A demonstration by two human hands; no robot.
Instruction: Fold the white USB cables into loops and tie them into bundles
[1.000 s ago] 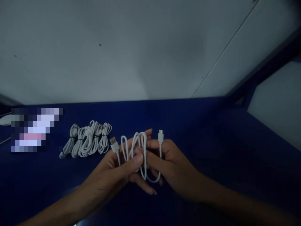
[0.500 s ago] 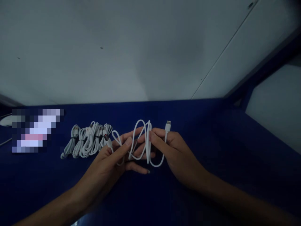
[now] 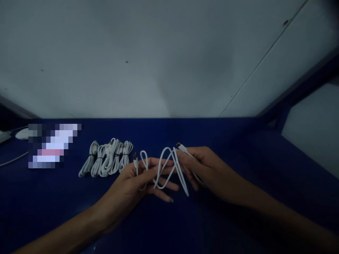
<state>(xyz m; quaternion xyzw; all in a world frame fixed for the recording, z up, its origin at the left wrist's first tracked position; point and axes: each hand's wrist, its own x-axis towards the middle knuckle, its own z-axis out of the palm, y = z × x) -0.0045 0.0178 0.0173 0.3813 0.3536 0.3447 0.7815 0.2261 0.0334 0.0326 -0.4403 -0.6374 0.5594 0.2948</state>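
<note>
A white USB cable [image 3: 166, 151] is stretched in loose loops between my two hands above the blue table. My left hand [image 3: 137, 181] grips it between thumb and index finger, its other fingers spread under the loops. One plug [image 3: 136, 160] sticks up beside the left thumb. My right hand [image 3: 201, 164] pinches the loops on the other side. The other plug [image 3: 182, 147] points up and to the left, over the right fingers. Left of my hands lie several bundled white cables [image 3: 108, 158], some with dark ties around their middles.
The blue tabletop [image 3: 148, 132] meets a pale wall panel [image 3: 143, 70] at the back. On the far left a blurred-out bright object [image 3: 55, 144] lies near a white rounded item [image 3: 22, 133] and a thin cord [image 3: 14, 160]. A blue frame bar [image 3: 299, 90] runs on the right.
The right hand has turned, tipping its plug from upright to leaning left and slanting the loops. The left plug now stands more upright. The whole view has shifted slightly.
</note>
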